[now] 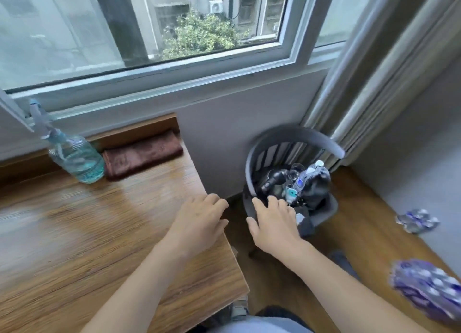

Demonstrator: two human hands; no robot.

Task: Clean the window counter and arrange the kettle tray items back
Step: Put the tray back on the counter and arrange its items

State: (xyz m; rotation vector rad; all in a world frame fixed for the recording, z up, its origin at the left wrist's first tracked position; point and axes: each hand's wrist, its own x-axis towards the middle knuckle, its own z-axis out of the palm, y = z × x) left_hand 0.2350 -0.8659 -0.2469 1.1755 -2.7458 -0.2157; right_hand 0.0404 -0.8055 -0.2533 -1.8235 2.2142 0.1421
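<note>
My left hand [199, 220] lies over the near right corner of the wooden counter [87, 232], fingers relaxed and loosely spread, holding nothing. My right hand [272, 223] is off the counter's edge to the right, fingers also spread and empty, reaching over the near rim of the grey bin [252, 168] that stands on the floor by the wall; its fingertips look to be at the rim, though blur keeps me from saying whether they touch. The cleaning things lie far and left of both hands: the spray bottle [77, 158] stands near the window, and the folded brown cloth [142, 155] lies just to its right, long axis running left to right along the back ledge. My left hand is the nearer one to the cloth, I judge. No kettle tray is in view.
</note>
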